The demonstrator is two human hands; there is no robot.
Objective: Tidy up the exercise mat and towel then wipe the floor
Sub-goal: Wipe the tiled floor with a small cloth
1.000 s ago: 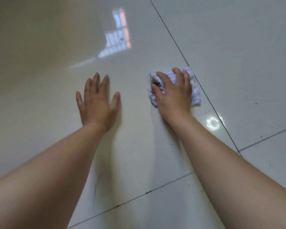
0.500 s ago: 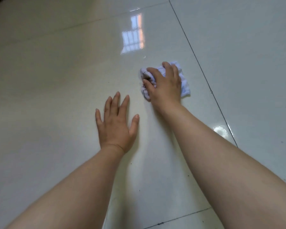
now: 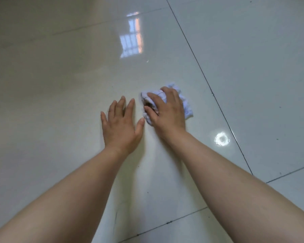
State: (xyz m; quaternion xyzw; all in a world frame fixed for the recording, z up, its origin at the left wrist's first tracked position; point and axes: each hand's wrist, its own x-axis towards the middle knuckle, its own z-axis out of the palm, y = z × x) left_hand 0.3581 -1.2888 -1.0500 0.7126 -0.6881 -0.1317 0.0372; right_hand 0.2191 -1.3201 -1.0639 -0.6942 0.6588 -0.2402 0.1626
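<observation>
A small crumpled white-and-pale-blue cloth (image 3: 186, 106) lies on the glossy cream tiled floor (image 3: 63, 95). My right hand (image 3: 167, 112) lies on top of the cloth, fingers curled over its far edge and thumb against its left side, pressing it down. My left hand (image 3: 121, 126) rests flat on the floor with fingers spread, its thumb almost touching the cloth's near left corner. Neither an exercise mat nor a towel is in sight.
Dark grout lines cross the floor; one runs diagonally (image 3: 212, 93) just right of the cloth and another (image 3: 165, 223) passes under my forearms. A window reflection (image 3: 132, 44) and a lamp glare (image 3: 221, 139) shine on the tiles. Small dark specks dot the tiles at right.
My right hand has slid the cloth back towards me and to the left, ending right beside my left hand. The left hand stays flat on the floor.
</observation>
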